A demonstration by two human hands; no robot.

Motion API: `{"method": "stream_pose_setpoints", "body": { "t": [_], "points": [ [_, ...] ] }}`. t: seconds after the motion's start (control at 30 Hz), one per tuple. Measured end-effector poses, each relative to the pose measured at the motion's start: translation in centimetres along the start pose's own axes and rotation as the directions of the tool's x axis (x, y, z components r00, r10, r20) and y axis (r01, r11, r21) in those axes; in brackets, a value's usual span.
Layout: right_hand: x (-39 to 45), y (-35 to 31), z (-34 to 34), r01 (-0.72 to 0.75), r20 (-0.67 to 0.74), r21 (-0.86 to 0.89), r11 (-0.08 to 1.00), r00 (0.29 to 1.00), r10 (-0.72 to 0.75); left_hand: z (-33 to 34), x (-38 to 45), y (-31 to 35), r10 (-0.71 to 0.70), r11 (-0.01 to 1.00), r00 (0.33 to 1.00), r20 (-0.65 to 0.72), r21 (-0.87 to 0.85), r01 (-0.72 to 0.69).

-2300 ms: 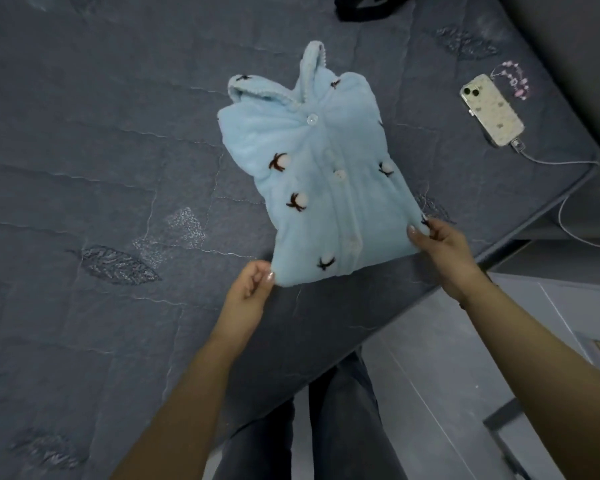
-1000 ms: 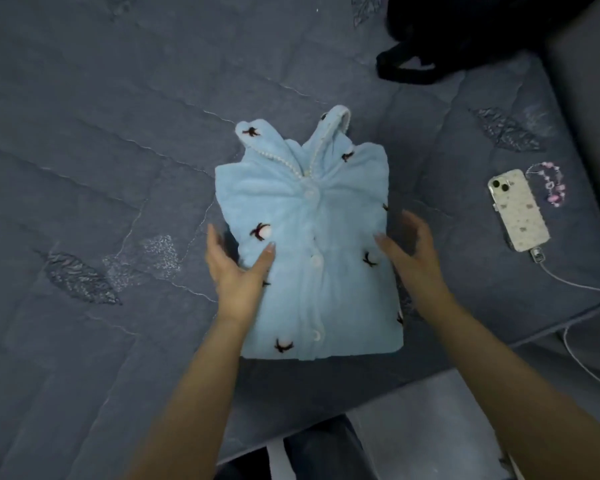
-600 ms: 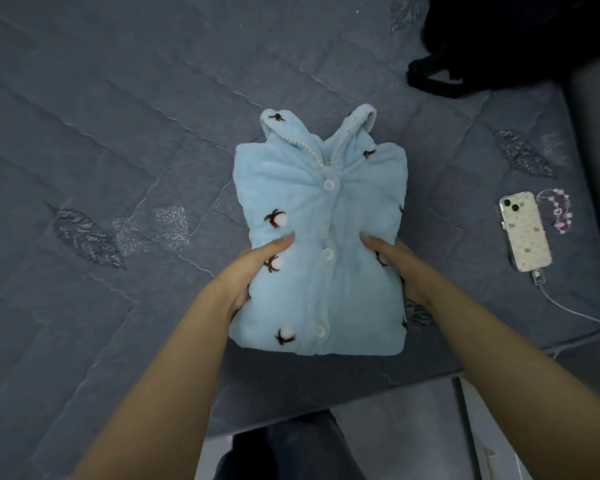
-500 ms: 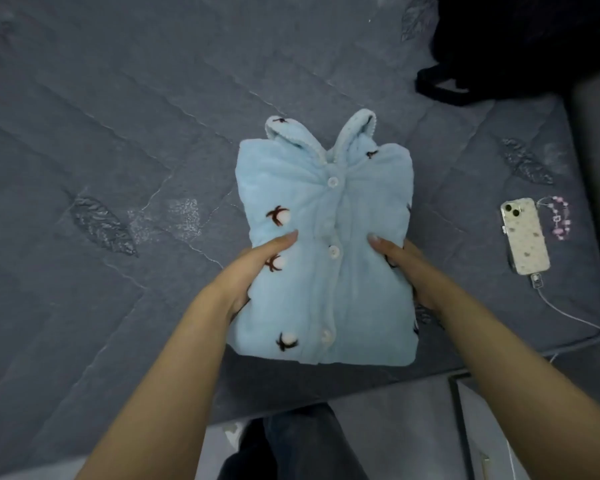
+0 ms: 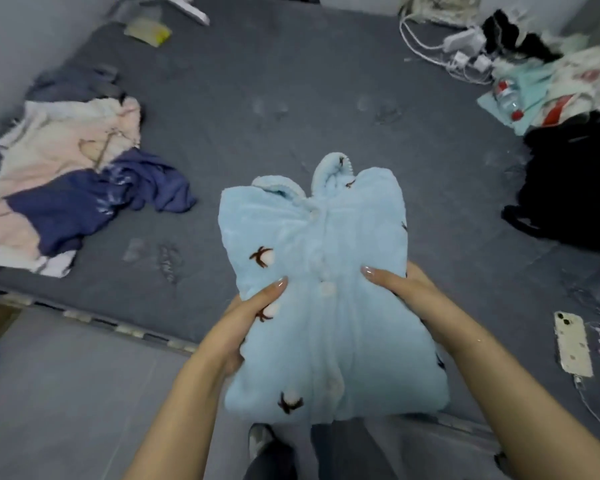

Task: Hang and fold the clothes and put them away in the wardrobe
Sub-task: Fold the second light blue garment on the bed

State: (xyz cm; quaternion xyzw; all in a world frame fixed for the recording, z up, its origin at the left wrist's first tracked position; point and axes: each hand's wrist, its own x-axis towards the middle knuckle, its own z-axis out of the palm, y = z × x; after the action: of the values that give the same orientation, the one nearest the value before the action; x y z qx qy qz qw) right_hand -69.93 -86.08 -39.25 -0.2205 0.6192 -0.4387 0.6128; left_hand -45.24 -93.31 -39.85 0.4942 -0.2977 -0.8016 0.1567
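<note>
A folded light-blue fleece top (image 5: 326, 296) with white buttons and small brown-and-white motifs is lifted above the near edge of the dark grey mattress (image 5: 291, 98). My left hand (image 5: 246, 313) grips its left side, thumb on top and fingers underneath. My right hand (image 5: 406, 292) grips its right side the same way. The top's collar points away from me and its lower hem hangs over my legs.
A heap of pink, white and navy clothes (image 5: 59, 188) lies at the mattress's left. A black bag (image 5: 568, 188), a pile of items with chargers and a bottle (image 5: 534, 71) sit at the right. A phone (image 5: 573, 342) on a cable lies near right. Grey floor (image 5: 66, 393) below.
Both hands closed on the folded top's sides and lifted it off the mattress toward me. My head rose, bringing the whole mattress and the clothes heap into view.
</note>
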Motion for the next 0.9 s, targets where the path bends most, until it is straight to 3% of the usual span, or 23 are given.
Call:
{"method": "stream_pose_setpoints", "body": {
  "t": [0.17, 0.3, 0.37, 0.43, 0.5, 0.63, 0.7, 0.9],
  "points": [
    [-3.5, -5.1, 11.3, 0.073, 0.324, -0.159, 0.985, 0.946, -0.018, -5.7, -13.7, 1.3, 0.118, 0.971, 0.962, -0.247, -0.173, -0.164],
    [-6.4, -8.4, 19.1, 0.141, 0.572, -0.212, 0.967, 0.82, 0.006, -6.5, -23.2, 2.1, 0.166, 0.925, 0.811, -0.561, -0.196, -0.325],
    [-8.1, -9.8, 22.7, 0.177, 0.688, -0.239, 0.955, 0.725, 0.038, -6.6, -27.7, 0.7, 0.212, 0.906, 0.755, -0.62, -0.164, -0.389],
    [-9.8, -10.9, 26.0, 0.219, 0.788, -0.278, 0.935, 0.609, 0.091, -5.9, -31.7, -0.9, 0.205, 0.811, 0.656, -0.726, -0.249, -0.529],
    [-11.8, -11.4, 29.5, 0.262, 0.85, -0.322, 0.91, 0.504, 0.155, -4.8, -35.1, -1.9, 0.136, 0.797, 0.548, -0.825, -0.237, -0.556],
    [-17.7, -10.6, 36.7, 0.355, 0.916, -0.378, 0.855, 0.277, 0.29, -2.7, -42.6, -4.9, -0.005, 0.624, 0.325, -0.946, -0.256, -0.738],
    [-21.6, -9.0, 40.1, 0.4, 0.919, -0.395, 0.827, 0.174, 0.355, -2.0, -46.8, -7.5, -0.071, 0.543, 0.206, -0.976, -0.211, -0.813],
    [-35.3, -2.1, 48.5, 0.506, 0.858, -0.378, 0.775, -0.123, 0.499, -0.8, -59.1, -17.8, -0.214, 0.461, -0.101, -0.972, -0.009, -0.887]
  ]
}}
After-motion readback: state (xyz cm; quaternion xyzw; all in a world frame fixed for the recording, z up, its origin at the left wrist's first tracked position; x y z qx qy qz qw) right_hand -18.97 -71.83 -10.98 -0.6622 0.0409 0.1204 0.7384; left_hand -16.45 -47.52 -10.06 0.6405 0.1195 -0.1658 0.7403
